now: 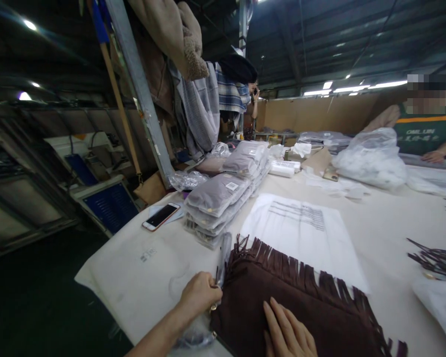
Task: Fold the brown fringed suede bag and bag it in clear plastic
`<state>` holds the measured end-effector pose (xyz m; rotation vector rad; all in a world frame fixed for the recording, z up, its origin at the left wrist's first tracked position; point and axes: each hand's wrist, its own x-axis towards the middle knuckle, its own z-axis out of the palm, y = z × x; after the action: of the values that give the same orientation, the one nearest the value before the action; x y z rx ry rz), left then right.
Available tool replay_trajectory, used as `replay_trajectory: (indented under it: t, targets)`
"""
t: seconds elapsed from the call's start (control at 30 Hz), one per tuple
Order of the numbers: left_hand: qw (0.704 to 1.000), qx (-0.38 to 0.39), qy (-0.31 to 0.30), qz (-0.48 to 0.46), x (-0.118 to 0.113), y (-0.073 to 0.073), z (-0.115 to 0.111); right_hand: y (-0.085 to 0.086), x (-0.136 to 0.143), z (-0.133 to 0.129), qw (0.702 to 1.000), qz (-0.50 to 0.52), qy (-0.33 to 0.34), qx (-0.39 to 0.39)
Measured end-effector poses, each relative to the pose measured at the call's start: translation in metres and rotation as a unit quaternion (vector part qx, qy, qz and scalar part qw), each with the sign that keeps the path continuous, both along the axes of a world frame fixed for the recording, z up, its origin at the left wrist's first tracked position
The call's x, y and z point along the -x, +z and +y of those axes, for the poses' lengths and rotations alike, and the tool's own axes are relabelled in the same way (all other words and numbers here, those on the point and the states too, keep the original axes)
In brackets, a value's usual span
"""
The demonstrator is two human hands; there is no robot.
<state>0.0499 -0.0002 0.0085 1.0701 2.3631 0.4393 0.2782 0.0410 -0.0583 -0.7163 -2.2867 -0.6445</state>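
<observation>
A dark brown fringed piece of fabric [275, 292] lies folded on the table, its fringe pointing away from me. My right hand [288, 327] rests flat on top of it with the fingers stretched out. At the fabric's left edge my left hand [200, 293] is closed in a pinch on a clear plastic bag [225, 253]. A glossy fold of this bag stands up just beyond the fingers; more clear plastic shows below that hand. Behind the fabric lies a white sheet with dark printed lines [301, 223].
Stacked bagged grey goods [217, 193] stand beyond my left hand, near a phone [161, 216]. A large plastic bag [371, 158] sits at the back right, by a co-worker in a green apron [427, 134]. A metal post [144, 99] with hanging garments rises at the left.
</observation>
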Motion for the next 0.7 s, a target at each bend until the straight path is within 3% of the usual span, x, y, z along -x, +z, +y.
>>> replay_trajectory:
  t: [0.13,0.23,0.3,0.37,0.43,0.5,0.53,0.6,0.7]
  targets:
    - [0.998,-0.046,0.021,-0.029,0.001,0.000,-0.007,-0.001,-0.002,0.001,1.000,-0.014,0.015,-0.017]
    - [0.995,-0.080,0.052,-0.017,0.000,-0.007,-0.032,-0.002,-0.002,0.001,1.000,-0.019,0.009,-0.021]
    - [0.993,-0.087,0.076,0.017,0.000,-0.014,-0.054,-0.002,-0.002,0.000,1.000,-0.017,0.002,-0.020]
    - [0.982,-0.141,0.066,0.111,0.000,-0.021,-0.070,-0.002,-0.002,-0.001,1.000,-0.012,-0.004,-0.012]
    - [0.933,-0.264,-0.029,0.241,0.001,-0.023,-0.072,-0.002,-0.002,-0.002,1.000,-0.013,0.002,-0.002]
    - [0.862,-0.348,-0.188,0.318,0.003,-0.017,-0.060,-0.003,-0.002,-0.002,1.000,-0.019,0.012,0.007]
    - [0.836,-0.351,-0.265,0.329,0.007,-0.013,-0.051,-0.003,-0.002,-0.001,1.000,-0.018,0.016,0.009]
    - [0.814,-0.296,-0.367,0.339,0.017,-0.004,-0.034,-0.004,-0.002,0.000,1.000,-0.007,0.019,0.008]
    - [0.796,-0.216,-0.422,0.377,0.035,0.005,-0.028,-0.005,-0.002,0.001,1.000,0.006,0.028,0.002]
